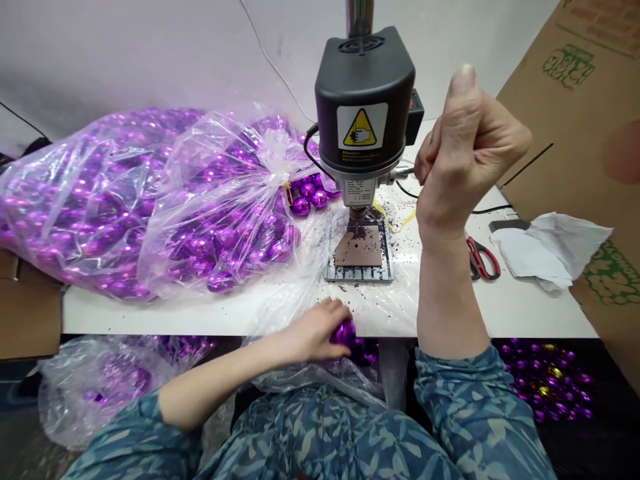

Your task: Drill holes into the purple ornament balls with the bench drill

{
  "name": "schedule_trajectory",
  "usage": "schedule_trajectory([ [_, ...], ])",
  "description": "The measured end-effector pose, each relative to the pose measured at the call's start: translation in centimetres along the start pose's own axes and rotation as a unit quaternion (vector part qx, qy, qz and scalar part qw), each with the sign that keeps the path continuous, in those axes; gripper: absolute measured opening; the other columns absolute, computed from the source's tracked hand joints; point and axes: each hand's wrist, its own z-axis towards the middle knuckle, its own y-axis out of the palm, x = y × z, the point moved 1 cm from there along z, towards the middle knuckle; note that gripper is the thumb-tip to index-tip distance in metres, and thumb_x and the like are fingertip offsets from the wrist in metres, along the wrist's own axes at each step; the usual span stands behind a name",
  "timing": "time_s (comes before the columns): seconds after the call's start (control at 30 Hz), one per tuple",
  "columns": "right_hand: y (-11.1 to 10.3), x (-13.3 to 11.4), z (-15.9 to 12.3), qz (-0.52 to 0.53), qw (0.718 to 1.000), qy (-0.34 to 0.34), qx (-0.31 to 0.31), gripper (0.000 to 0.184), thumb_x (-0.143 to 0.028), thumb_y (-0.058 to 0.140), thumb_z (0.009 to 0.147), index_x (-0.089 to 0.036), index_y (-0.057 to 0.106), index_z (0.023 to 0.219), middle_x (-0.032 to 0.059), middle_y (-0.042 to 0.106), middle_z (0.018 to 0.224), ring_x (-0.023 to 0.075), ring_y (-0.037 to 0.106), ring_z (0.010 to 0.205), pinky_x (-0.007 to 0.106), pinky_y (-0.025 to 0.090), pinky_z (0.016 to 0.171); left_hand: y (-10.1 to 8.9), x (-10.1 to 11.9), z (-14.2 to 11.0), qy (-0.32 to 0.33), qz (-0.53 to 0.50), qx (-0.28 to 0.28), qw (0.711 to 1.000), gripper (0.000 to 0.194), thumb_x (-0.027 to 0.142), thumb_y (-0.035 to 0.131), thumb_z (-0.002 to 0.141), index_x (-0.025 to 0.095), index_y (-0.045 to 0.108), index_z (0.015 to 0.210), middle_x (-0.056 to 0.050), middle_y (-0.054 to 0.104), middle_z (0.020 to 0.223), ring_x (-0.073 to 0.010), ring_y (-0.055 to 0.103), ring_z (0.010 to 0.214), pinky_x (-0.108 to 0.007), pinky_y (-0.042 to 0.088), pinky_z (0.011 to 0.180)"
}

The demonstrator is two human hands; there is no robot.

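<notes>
My left hand is at the table's front edge, its fingers curled round a shiny purple bauble. Raised on the right, my right hand is closed in a fist at the feed lever of a small black drill press. Most of the lever is hidden by the fist. Under the chuck lies a brown board with a hole in it, on the slotted metal base. Dark shavings are scattered over both.
Large clear bags of purple baubles fill the table's left side. Red-handled scissors and crumpled white paper lie to the right, beside a cardboard box. More purple and gold baubles are below the table edge.
</notes>
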Motion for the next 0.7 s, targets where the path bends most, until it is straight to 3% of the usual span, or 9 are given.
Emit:
schedule_trajectory([
  [0.07,-0.1,0.0,-0.1,0.025,1.000,0.002,0.007,0.068,-0.082,0.045,0.089,-0.026,0.028,0.053,-0.0047,0.026,0.045,0.0099,0.028,0.043,0.036,0.031,0.050,1.0,1.1,-2.5,0.021,0.036,-0.074,0.996,0.051,0.046,0.093,0.078,0.024,0.070,0.118,-0.009,0.074,0.110,-0.0318,0.071,0.097,-0.041,0.058,0.078],
  [0.1,-0.1,0.0,-0.1,0.034,0.999,0.004,0.011,0.068,-0.081,0.047,0.089,-0.026,0.030,0.054,-0.0049,0.027,0.046,0.0092,0.029,0.043,0.035,0.031,0.050,1.1,1.1,-3.0,0.030,0.036,-0.079,0.996,0.053,0.050,0.091,0.081,0.025,0.070,0.123,-0.010,0.074,0.111,-0.0318,0.072,0.097,-0.041,0.058,0.079],
  [0.17,-0.1,0.1,-0.1,0.044,0.999,0.004,0.014,0.068,-0.080,0.048,0.089,-0.024,0.031,0.054,-0.0051,0.028,0.047,0.0076,0.030,0.044,0.033,0.030,0.051,0.1,0.1,-2.6,0.045,0.005,-0.026,0.999,0.045,0.049,0.080,0.093,0.025,0.068,0.129,-0.010,0.075,0.113,-0.0295,0.072,0.100,-0.041,0.060,0.084],
  [0.27,0.0,0.4,0.0,0.050,0.999,0.003,0.014,0.070,-0.082,0.044,0.089,-0.024,0.031,0.054,-0.0056,0.026,0.047,0.0060,0.029,0.044,0.032,0.028,0.052,-4.2,-4.2,1.8,0.029,-0.008,0.150,0.988,0.018,0.026,0.061,0.104,0.026,0.069,0.120,-0.009,0.074,0.112,-0.0272,0.071,0.106,-0.045,0.060,0.095],
  [0.37,0.1,0.4,0.0,0.032,0.999,0.006,0.025,0.071,-0.083,0.044,0.089,-0.024,0.028,0.053,-0.0062,0.025,0.046,0.0052,0.030,0.043,0.031,0.029,0.051,-9.4,-9.6,8.5,-0.087,0.089,0.282,0.951,0.022,0.007,0.058,0.095,0.021,0.069,0.107,-0.016,0.069,0.117,-0.0348,0.065,0.118,-0.056,0.053,0.107],
  [0.47,0.0,0.2,0.0,0.038,0.998,-0.002,0.039,0.070,-0.079,0.051,0.088,-0.023,0.028,0.052,-0.0067,0.026,0.043,0.0041,0.029,0.040,0.029,0.028,0.049,-12.7,-13.4,14.0,-0.206,0.146,0.290,0.923,0.025,0.001,0.068,0.080,0.017,0.064,0.100,-0.023,0.065,0.121,-0.0451,0.058,0.129,-0.066,0.045,0.112],
  [0.53,0.0,0.2,0.0,0.064,0.997,-0.011,0.042,0.069,-0.073,0.058,0.087,-0.022,0.030,0.051,-0.0072,0.028,0.042,0.0036,0.029,0.038,0.028,0.028,0.048,-13.6,-14.8,15.9,-0.237,0.158,0.277,0.918,0.027,0.002,0.070,0.077,0.017,0.063,0.098,-0.024,0.065,0.121,-0.0474,0.056,0.132,-0.068,0.042,0.113],
  [0.6,0.0,0.1,0.0,0.076,0.996,-0.018,0.035,0.067,-0.070,0.060,0.088,-0.022,0.031,0.051,-0.0076,0.027,0.042,0.0035,0.029,0.038,0.028,0.028,0.046,-13.9,-15.4,16.3,-0.234,0.151,0.279,0.919,0.031,0.003,0.072,0.075,0.018,0.063,0.101,-0.022,0.066,0.121,-0.0463,0.058,0.131,-0.066,0.042,0.114],
  [0.7,0.0,-0.1,-0.1,0.058,0.998,-0.026,0.028,0.065,-0.070,0.056,0.089,-0.023,0.030,0.052,-0.0077,0.026,0.043,0.0038,0.028,0.038,0.028,0.028,0.045,-14.1,-14.9,14.7,-0.180,0.091,0.319,0.926,0.044,0.009,0.078,0.072,0.019,0.063,0.113,-0.016,0.069,0.117,-0.0402,0.065,0.121,-0.055,0.049,0.110],
])
